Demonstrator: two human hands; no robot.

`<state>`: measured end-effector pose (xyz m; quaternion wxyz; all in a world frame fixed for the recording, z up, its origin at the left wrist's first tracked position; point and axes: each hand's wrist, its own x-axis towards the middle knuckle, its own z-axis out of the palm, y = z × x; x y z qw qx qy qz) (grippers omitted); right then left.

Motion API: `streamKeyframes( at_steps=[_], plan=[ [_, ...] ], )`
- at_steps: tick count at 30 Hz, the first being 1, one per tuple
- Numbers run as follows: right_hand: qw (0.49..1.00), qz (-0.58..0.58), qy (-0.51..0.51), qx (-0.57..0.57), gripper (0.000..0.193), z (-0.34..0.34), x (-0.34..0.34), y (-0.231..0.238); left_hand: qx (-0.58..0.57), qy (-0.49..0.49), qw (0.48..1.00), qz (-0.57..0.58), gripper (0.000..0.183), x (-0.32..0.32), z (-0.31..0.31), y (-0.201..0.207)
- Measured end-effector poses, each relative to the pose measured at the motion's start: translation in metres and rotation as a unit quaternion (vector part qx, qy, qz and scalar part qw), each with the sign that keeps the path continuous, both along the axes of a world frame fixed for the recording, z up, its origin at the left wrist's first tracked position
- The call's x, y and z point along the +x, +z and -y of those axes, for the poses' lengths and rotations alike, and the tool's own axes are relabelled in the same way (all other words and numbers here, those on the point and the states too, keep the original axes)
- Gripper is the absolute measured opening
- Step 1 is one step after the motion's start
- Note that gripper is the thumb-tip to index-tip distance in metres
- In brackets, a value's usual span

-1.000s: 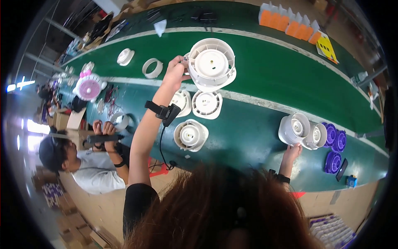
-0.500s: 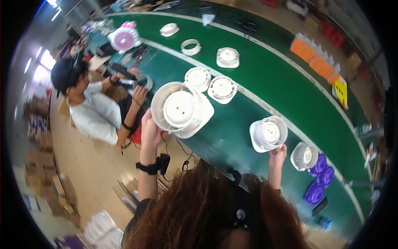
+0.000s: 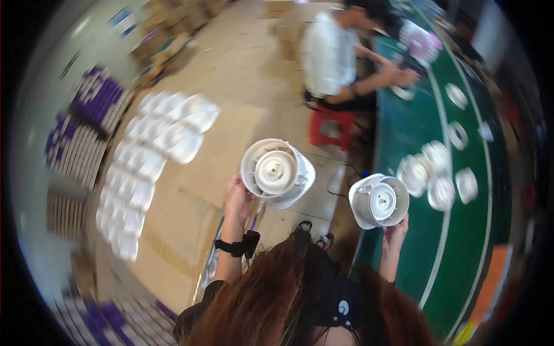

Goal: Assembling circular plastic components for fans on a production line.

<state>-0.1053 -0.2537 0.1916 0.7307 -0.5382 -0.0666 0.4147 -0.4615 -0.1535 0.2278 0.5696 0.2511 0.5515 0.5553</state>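
Note:
My left hand point(image 3: 238, 202) grips the side of a white plastic housing point(image 3: 295, 195), a round open cup with a hub inside and a squarish base; it hangs over the floor. A similar housing point(image 3: 359, 214) is in my right hand point(image 3: 396, 232), held by its right lower side near the edge of the green bench point(image 3: 398, 248). Both cups face up toward the camera, tilted. My fingers are partly hidden behind the housings. Several flat white round parts point(image 3: 440, 193) lie on the bench beyond my right hand.
Rows of white housings point(image 3: 135, 190) stand on a brown sheet point(image 3: 179, 225) on the floor at left. Purple-and-white stacks point(image 3: 98, 98) line the wall. A co-worker point(image 3: 329, 57) works at the bench, beside a red stool point(image 3: 332, 127) and a pink fan point(image 3: 419, 41).
My view has turned left, away from the bench. The left-hand housing has swung out over the floor, and the right-hand one has come along to the bench's edge. Both stay held.

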Motion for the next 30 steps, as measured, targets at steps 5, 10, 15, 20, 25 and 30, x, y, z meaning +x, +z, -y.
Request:
streamKeyframes(
  at_steps=[5, 10, 15, 20, 25, 30],
  plan=[
    [0.953, -0.010, 0.292, 0.075, 0.022, -0.061, -0.066, -0.048, 0.010, 0.203, 0.979, 0.011, 0.009, -0.095, 0.076, -0.008],
    [0.919, -0.026, 0.388, 0.060, 0.018, -0.116, -0.179, -0.012, 0.021, 0.359, 0.933, 0.014, 0.008, -0.162, 0.128, -0.013],
    [0.856, 0.000, 0.517, 0.029, 0.011, -0.149, -0.301, -0.015, 0.006, 0.498, 0.867, 0.023, 0.010, -0.227, 0.166, -0.051],
    [0.817, -0.019, 0.575, 0.034, 0.007, -0.164, -0.404, -0.038, -0.015, 0.524, 0.851, 0.028, 0.004, -0.264, 0.181, -0.094],
    [0.812, -0.018, 0.583, 0.013, 0.008, -0.171, -0.475, -0.054, -0.008, 0.571, 0.816, 0.086, 0.007, -0.268, 0.165, -0.106],
    [0.777, 0.021, 0.629, 0.010, 0.011, -0.182, -0.513, -0.056, -0.011, 0.608, 0.789, 0.088, 0.007, -0.276, 0.139, -0.102]
  ],
)
